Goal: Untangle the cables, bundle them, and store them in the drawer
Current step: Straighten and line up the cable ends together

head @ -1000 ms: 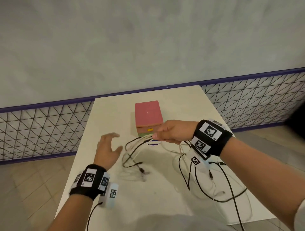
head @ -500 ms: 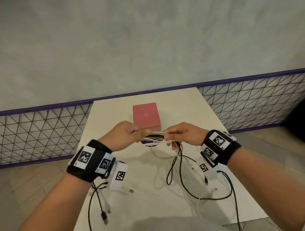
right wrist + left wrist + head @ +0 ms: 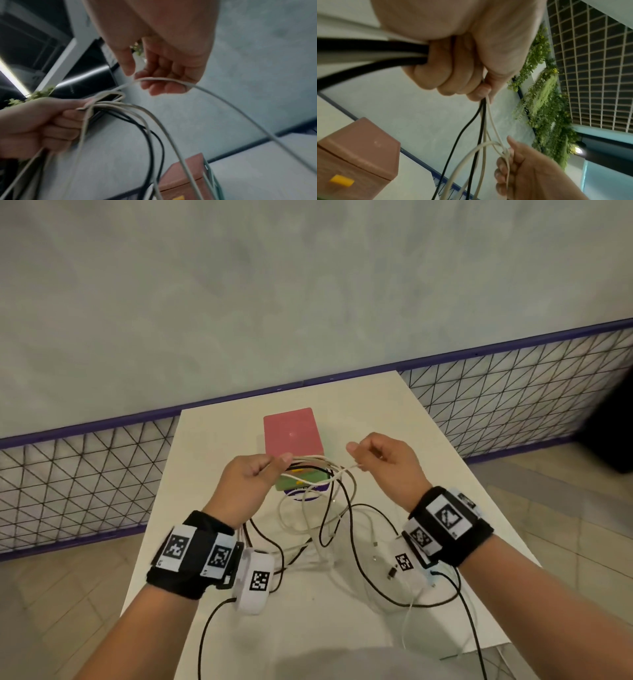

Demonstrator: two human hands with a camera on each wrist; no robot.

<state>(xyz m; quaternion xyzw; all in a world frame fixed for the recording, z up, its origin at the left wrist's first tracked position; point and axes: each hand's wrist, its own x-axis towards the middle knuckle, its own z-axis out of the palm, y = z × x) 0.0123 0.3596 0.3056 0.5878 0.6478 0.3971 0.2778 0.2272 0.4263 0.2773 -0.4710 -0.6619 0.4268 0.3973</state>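
L hand (image 3: pixel 248 481) clenches a bunch of white + black cables (image 3: pixel 318 474), held up over the table (image 3: pixel 212 446). R hand (image 3: pixel 383 463) pinches one white cable (image 3: pixel 223 100) off to the side. Loose ends trail on the tabletop. Small drawer unit (image 3: pixel 291 433), pink top, sits just behind hands.

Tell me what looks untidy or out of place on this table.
The cables are still a mess: black and white strands cross in loose loops over the table, some trailing off its near edge. The left hand grips several; the right hand pinches one white strand.
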